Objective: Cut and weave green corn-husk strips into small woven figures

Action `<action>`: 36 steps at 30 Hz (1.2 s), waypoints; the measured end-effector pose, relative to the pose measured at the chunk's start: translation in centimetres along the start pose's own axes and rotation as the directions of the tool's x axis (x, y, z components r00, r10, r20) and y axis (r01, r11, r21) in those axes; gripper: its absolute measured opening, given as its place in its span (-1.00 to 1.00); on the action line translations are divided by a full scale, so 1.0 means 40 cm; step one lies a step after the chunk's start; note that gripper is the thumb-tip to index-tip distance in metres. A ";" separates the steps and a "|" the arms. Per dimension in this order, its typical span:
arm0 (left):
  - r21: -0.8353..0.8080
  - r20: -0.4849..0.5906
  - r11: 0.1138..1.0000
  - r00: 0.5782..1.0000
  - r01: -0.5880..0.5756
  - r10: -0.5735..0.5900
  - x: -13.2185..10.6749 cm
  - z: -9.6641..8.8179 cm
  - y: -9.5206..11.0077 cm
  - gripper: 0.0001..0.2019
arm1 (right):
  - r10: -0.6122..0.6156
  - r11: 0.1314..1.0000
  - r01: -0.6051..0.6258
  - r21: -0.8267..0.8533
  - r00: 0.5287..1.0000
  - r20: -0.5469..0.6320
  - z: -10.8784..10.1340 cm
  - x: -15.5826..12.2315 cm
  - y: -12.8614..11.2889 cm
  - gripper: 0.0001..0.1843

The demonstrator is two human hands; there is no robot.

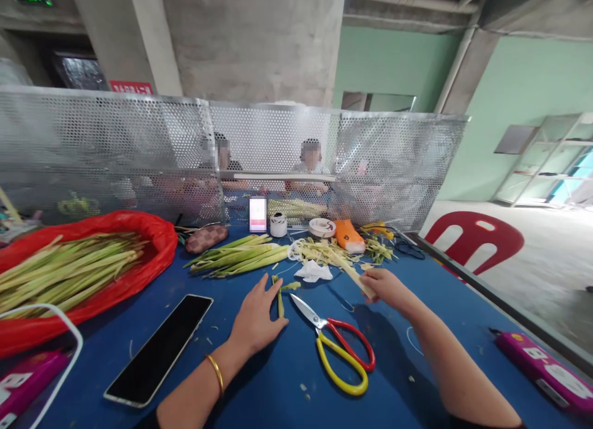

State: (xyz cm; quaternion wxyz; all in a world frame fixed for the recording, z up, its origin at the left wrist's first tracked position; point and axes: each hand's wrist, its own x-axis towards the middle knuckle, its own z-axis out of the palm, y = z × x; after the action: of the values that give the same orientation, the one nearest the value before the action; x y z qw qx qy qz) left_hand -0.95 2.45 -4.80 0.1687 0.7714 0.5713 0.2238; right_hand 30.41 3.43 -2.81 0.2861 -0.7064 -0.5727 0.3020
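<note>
My right hand (384, 287) is closed around the lower end of a pale stalk (345, 265), which slants up and away to the left. Fingers spread, my left hand (257, 318) is low over the blue table beside some green peeled scraps (281, 296); whether it touches them I cannot tell. Between my hands lie scissors (319, 324) with one red and one yellow handle, blades pointing away to the left. Just beyond is a crumpled white tissue (314, 271). A bundle of long green stalks (241, 256) rests behind my left hand.
On the left are a red bag (160, 228) of stalks and a black-screened phone (160, 352). Peelings (319, 251), a tape roll (322, 227) and an orange packet (348, 235) lie at the back before a perforated metal screen (273, 138). Two people sit behind it. A purple box (544, 367) lies right.
</note>
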 end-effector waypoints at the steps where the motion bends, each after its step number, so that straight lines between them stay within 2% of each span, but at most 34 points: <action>1: -0.027 -0.029 0.999 0.999 -0.032 0.031 -0.002 -0.006 0.004 -0.26 | -0.010 0.994 0.007 0.105 1.000 0.021 -0.004 -0.011 -0.005 -0.74; 4: -0.205 -0.197 0.968 0.975 -0.146 0.106 -0.007 -0.026 0.048 -0.55 | -0.072 0.928 0.058 0.369 0.997 0.023 0.006 -0.047 -0.028 -0.63; 5: -0.295 -0.236 0.942 0.967 -0.162 0.093 -0.007 -0.031 0.074 -0.68 | -0.099 0.897 0.083 0.434 0.995 0.015 0.016 -0.060 -0.039 -0.59; 6: -0.401 -0.232 0.907 0.972 -0.129 0.036 -0.007 -0.033 0.104 -0.75 | -0.127 0.868 0.104 0.486 0.992 0.014 0.029 -0.073 -0.052 -0.56; 8: -0.634 -0.096 0.773 0.992 0.006 -0.087 -0.004 -0.026 0.170 -0.74 | -0.180 0.821 0.136 0.555 0.983 0.024 0.060 -0.098 -0.078 -0.53; 9: -0.729 -0.037 0.683 0.994 0.044 -0.104 0.000 -0.016 0.199 -0.71 | -0.208 0.804 0.152 0.575 0.978 0.033 0.076 -0.109 -0.091 -0.53; 11: -0.816 0.080 0.565 0.992 0.124 -0.101 0.009 0.011 0.242 -0.69 | -0.265 0.783 0.179 0.596 0.962 0.059 0.107 -0.128 -0.110 -0.53; 12: -0.835 0.082 0.535 0.991 0.127 -0.108 0.014 0.025 0.253 -0.72 | -0.287 0.779 0.193 0.597 0.956 0.066 0.121 -0.135 -0.115 -0.52; 14: -0.843 -0.002 0.527 0.978 0.109 -0.206 0.023 0.049 0.255 -0.81 | -0.313 0.779 0.220 0.587 0.948 0.061 0.141 -0.144 -0.119 -0.51; 15: -0.842 -0.013 0.529 0.975 0.108 -0.220 0.026 0.057 0.249 -0.82 | -0.316 0.782 0.230 0.579 0.947 0.051 0.147 -0.146 -0.117 -0.51; 19: -0.858 0.081 0.481 0.971 0.182 -0.223 0.026 0.059 0.222 -0.81 | -0.297 0.797 0.238 0.555 0.955 0.016 0.154 -0.147 -0.107 -0.53; 21: -0.866 0.138 0.449 0.968 0.221 -0.210 0.024 0.053 0.220 -0.80 | -0.264 0.782 0.180 0.597 0.963 0.055 0.152 -0.149 -0.105 -0.54; 24: -0.868 0.198 0.423 0.963 0.260 -0.184 0.020 0.047 0.224 -0.78 | -0.220 0.690 -0.008 0.724 0.950 0.220 0.150 -0.152 -0.105 -0.58; 27: -0.872 0.167 0.444 0.978 0.205 -0.124 0.018 0.045 0.226 -0.77 | -0.203 0.606 -0.150 0.781 0.921 0.334 0.152 -0.151 -0.102 -0.61; 31: -0.867 0.133 0.476 0.989 0.149 -0.068 0.022 0.044 0.219 -0.78 | -0.172 0.557 -0.199 0.806 0.922 0.347 0.156 -0.145 -0.097 -0.61; 34: -0.866 0.181 0.454 0.977 0.211 -0.109 0.023 0.036 0.217 -0.78 | -0.164 0.536 -0.206 0.819 0.926 0.340 0.152 -0.145 -0.097 -0.61; 36: -0.877 0.256 0.389 0.959 0.284 -0.122 0.021 0.031 0.219 -0.76 | -0.178 0.530 -0.197 0.825 0.925 0.335 0.147 -0.147 -0.097 -0.60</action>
State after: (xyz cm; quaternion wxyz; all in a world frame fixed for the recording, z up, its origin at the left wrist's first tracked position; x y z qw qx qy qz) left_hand 6.99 0.72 -1.19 0.6261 0.4961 0.4351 0.4155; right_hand 22.55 -1.29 -3.15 0.4739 -0.4089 -0.3935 0.6733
